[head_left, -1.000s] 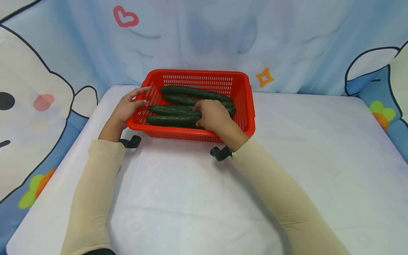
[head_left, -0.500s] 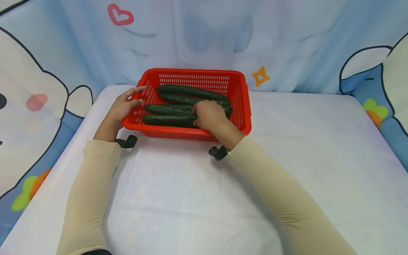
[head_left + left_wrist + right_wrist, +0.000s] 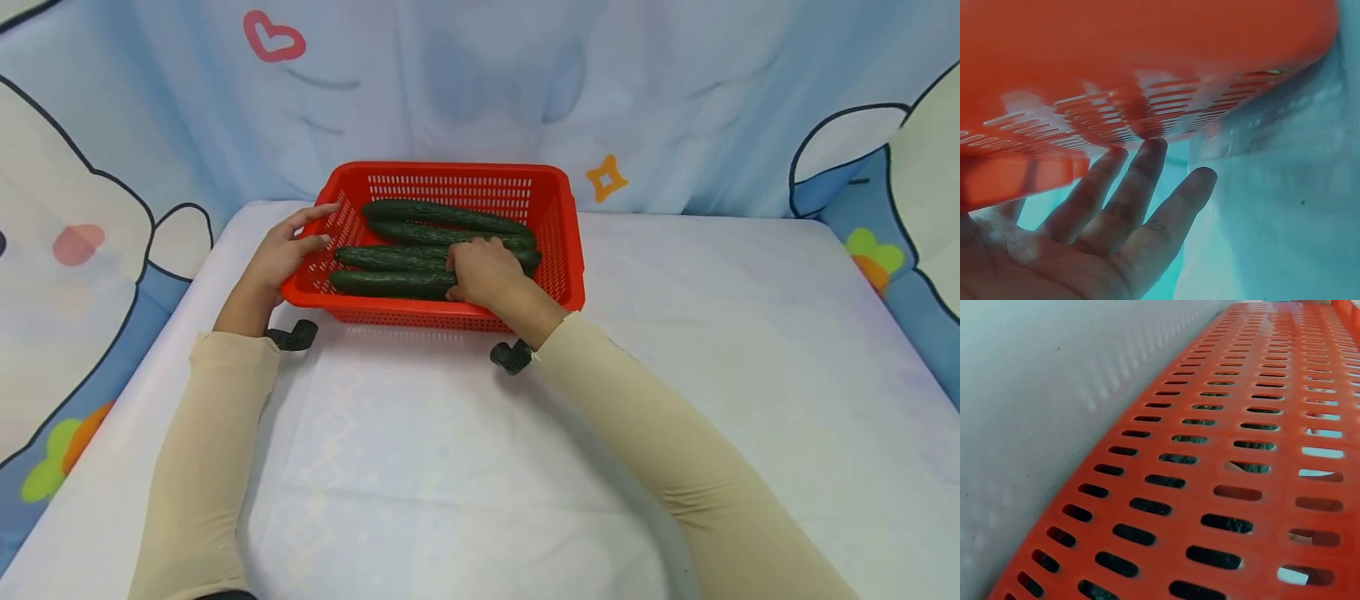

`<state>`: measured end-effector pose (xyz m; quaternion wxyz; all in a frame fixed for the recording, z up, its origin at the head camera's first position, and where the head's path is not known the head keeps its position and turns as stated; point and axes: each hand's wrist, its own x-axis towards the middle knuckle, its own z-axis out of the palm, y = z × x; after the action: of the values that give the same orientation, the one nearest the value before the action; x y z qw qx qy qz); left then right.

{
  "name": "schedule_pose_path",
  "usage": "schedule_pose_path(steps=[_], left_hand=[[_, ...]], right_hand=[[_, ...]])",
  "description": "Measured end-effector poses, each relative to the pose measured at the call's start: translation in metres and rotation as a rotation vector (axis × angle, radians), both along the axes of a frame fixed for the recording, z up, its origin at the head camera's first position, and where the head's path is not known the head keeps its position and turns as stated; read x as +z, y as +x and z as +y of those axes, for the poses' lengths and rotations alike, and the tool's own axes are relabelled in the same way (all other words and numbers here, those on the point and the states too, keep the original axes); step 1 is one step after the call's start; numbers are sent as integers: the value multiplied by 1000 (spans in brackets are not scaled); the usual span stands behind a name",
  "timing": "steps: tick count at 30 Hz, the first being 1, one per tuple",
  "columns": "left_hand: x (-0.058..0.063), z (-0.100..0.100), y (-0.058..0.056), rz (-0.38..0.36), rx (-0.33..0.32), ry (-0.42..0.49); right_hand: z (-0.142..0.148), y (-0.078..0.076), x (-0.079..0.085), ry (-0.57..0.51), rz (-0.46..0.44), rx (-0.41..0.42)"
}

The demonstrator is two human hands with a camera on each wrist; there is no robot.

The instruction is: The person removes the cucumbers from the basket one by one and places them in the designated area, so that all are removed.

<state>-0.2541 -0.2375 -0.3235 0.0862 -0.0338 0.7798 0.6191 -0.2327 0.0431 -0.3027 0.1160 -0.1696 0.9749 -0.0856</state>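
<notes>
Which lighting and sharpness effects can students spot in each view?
Head view: even light, soft shadows beside the sleeves on white cloth; left wrist view: cyan tint, pale sheen on the red basket, left hand shaded; right wrist view: slotted wall sharper nearby, softer far off, pale spots on the cloth.

The right hand (image 3: 487, 273) hides part of the front cucumber (image 3: 390, 284)

A hand could pass over the worktop (image 3: 750, 350) right of the basket (image 3: 405, 307), or before it between the sleeves (image 3: 645, 425). The backdrop (image 3: 480, 92) hangs close behind. Inside, cucumbers (image 3: 390, 284) crowd the middle beneath the right fingers (image 3: 460, 258); the left fingers (image 3: 313, 214) block the left rim.
</notes>
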Motion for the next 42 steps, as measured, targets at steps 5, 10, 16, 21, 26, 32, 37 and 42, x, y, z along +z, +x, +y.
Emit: schedule_pose_path(steps=[5,10,16,21,26,32,37,42], left_hand=[[0,-1,1,0,2,-8],[0,-2,1,-3,5,0],[-2,-3,3,-16,7,28],[-2,-4,3,-24,12,45],[-2,-4,3,-30,9,45],[-2,-4,2,-13,9,40],[-2,-3,1,4,0,13],[-2,-1,0,15,-5,2]], right_hand=[[0,0,-1,-23,14,10],[0,0,-2,-35,48,46],[-2,0,-4,-92,74,85],[-3,2,-5,-140,140,103],[1,6,-6,-199,270,138],[4,10,-5,-242,433,163],[9,13,-4,-300,502,165],[20,19,-5,-397,564,213]])
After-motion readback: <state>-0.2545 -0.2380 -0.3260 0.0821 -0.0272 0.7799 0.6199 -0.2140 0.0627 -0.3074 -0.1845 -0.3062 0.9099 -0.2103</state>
